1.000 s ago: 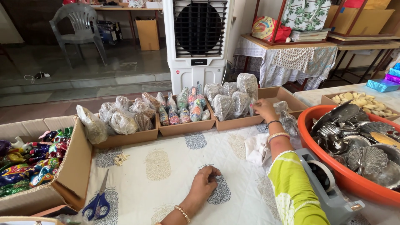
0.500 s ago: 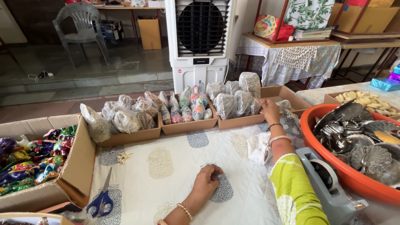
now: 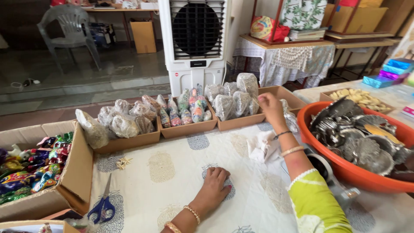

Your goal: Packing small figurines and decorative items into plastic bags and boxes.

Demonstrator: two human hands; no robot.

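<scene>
My left hand (image 3: pixel 214 186) rests knuckles-up on the printed white tablecloth (image 3: pixel 172 185), fingers curled under; nothing shows in it. My right hand (image 3: pixel 271 107) reaches forward to a cardboard tray (image 3: pixel 241 121) of clear bags filled with grey-white bits. Its fingertips pinch the edge of a small clear bag (image 3: pixel 254 105) at the tray's right end. A yellow-green sleeve covers my right forearm, with bangles at both wrists.
Two more cardboard trays hold bags: colourful ones (image 3: pixel 189 113) and pale ones (image 3: pixel 125 123). An orange basin (image 3: pixel 345 172) of shell-shaped metal dishes stands right, a tape dispenser (image 3: pixel 321 162) beside it. Blue scissors (image 3: pixel 100 209) and a box of painted figurines (image 3: pixel 73 172) lie left. A white air cooler (image 3: pixel 194 43) stands behind.
My left hand has flattened onto the cloth and slid slightly nearer. My right hand has lifted a little at the bag tray. The view has shifted right.
</scene>
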